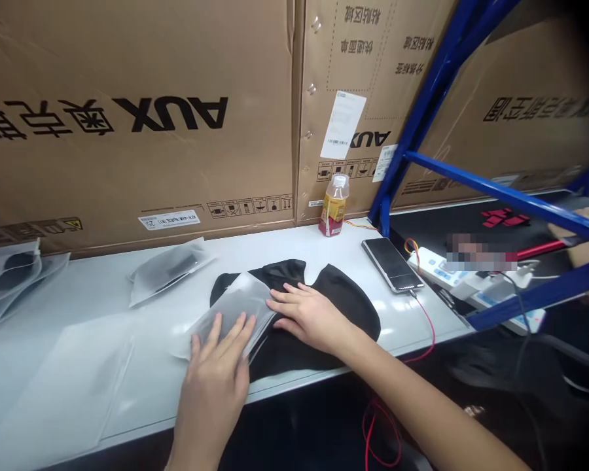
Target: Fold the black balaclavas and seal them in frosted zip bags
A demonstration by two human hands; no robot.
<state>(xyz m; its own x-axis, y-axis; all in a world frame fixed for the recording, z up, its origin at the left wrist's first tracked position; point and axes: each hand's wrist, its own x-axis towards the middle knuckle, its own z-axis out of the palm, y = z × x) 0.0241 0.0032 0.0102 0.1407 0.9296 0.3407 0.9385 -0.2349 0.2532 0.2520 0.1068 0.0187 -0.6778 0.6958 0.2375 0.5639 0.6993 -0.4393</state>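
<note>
Working at a white table (265, 243) backed by large cartons (142, 167); presenting a black fabric piece (348, 307) spread to the near edge, and a frosted bag (243, 297) overlapping its left part. Apparently steadying and smoothing the bag at this step; judging from the present layout, calling for light, even pressure and for preventing slippage across the fabric piece. Setting the left hand (216, 376) palm down, reaching away from the near edge; laying its fingers (212, 335) spread and fairly flat over the bag's near part, closing on nothing. Extending the right hand (319, 317) leftward over the fabric piece, entering from the lower right; holding its fingers (290, 301) nearly straight and slightly parted, touching the bag's right edge with the tips, angling the thumb lower. Showing no firm grasp there; leaving a slight pinch impossible to confirm.
</note>
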